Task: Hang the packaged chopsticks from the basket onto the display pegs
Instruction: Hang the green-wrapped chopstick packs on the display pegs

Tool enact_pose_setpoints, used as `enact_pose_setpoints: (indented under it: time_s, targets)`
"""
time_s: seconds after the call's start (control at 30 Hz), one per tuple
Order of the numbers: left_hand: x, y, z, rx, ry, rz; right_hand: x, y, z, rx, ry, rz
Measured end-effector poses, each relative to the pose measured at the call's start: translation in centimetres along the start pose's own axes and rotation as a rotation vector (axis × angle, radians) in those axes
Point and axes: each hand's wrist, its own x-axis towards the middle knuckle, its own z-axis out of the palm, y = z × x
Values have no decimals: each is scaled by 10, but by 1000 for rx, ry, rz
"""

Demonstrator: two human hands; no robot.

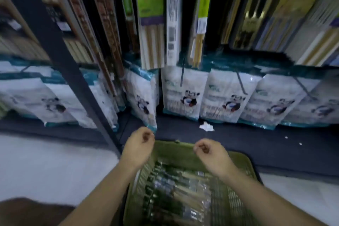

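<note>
Hovering over the green basket (240, 160) of packaged chopsticks (176, 194).
Left hand (138, 146) and right hand (211, 153) were curled, gripping nothing.

Our left hand (138, 145) and right hand (211, 153) are bare, our forearms bare as far as we see.
</note>
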Motion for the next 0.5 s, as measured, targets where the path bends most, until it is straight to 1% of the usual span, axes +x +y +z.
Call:
enact_pose_setpoints:
  time_s: [0.07, 0.13, 0.17, 0.23, 0.3, 0.5]
  targets:
    - [-3, -52, 11, 167, 88, -120, -4, 43, 34, -137, -132, 87]
    - [-10, -86, 21, 180, 151, -228, -9, 81, 65, -226, -263, 186]
    - [-14, -96, 25, 178, 117, -277, -12, 98, 80, -230, -312, 217]
    - [-18, -110, 32, 168, 0, -300, -16, 123, 105, -250, -388, 219]
    - [-24, -121, 37, 142, -48, -261, -17, 138, 124, -347, -427, 190]
    - [-40, -133, 44, -6, -84, -243, 9, 153, 156, -502, -400, 87]
